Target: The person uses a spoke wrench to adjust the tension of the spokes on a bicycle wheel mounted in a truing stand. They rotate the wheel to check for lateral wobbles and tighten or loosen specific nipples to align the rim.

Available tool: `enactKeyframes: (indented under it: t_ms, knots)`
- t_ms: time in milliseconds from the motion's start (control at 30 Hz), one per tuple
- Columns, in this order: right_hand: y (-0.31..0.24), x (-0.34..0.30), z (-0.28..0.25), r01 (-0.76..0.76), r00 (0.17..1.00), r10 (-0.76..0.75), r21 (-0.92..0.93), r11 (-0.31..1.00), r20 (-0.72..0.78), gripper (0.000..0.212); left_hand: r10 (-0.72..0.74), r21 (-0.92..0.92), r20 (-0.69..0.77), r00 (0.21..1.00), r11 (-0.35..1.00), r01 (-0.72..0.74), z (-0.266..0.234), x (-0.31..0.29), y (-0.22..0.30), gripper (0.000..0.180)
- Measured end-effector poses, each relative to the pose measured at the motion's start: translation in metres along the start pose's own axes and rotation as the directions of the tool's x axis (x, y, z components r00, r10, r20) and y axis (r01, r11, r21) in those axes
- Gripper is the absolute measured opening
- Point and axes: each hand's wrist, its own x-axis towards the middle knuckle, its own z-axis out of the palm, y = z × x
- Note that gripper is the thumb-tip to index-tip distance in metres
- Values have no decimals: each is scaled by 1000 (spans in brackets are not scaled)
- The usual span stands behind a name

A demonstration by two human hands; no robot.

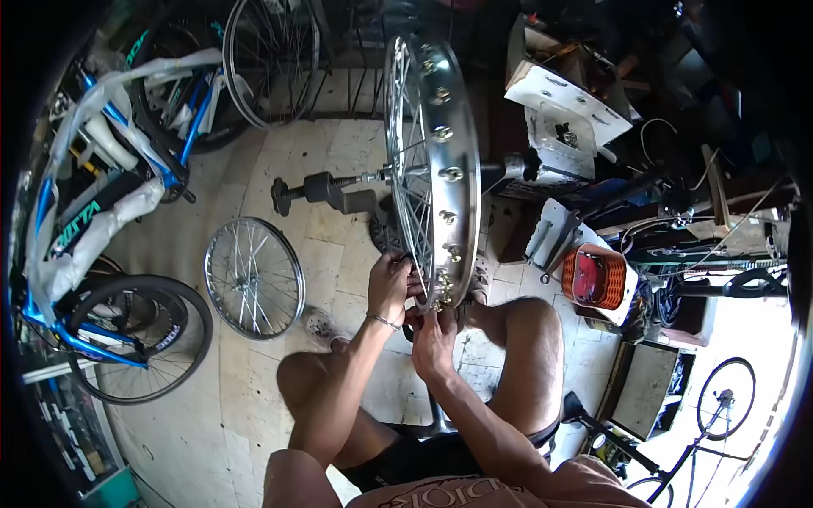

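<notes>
A spoked bicycle wheel with a shiny metal rim (442, 144) stands upright before me, no tyre on it. Brass-coloured spoke nipples (452, 174) stick out along the rim's outer face. At its lower edge, my left hand (391, 292) is closed among the spokes on the left side, fingertips pinched at a spoke near the rim. My right hand (434, 343) is closed just below, its fingers pressed against the rim's underside beside the nipples; what lies between them is hidden. The wheel's hub is held on a stand with a dark clamp (326, 191).
A second bare wheel (254, 278) lies on the tiled floor at left, near my foot. Blue bicycle frames (110, 110) partly wrapped in plastic stand at far left. An orange basket (593, 277), a white box (576, 102) and tools crowd the right. A bicycle (707, 440) stands outside.
</notes>
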Motion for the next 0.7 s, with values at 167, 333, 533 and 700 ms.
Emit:
enactKeyframes:
  t_ms: [167,333,533,700]
  knots:
    - [8,13,-11,48,999,-47,-56,997,18,21,220,-21,-17,975,975,-220,3,-12,-14,15]
    - [-26,8,-9,-51,999,51,15,999,-7,17,474,324,-107,874,848,-420,11,-6,-45,20]
    - [-5,17,-9,100,992,-92,-84,991,88,21,488,45,-66,870,873,-486,0,6,-39,12]
    - [8,3,4,36,994,-21,-130,991,111,34,682,423,-224,696,712,-561,-34,0,-36,6]
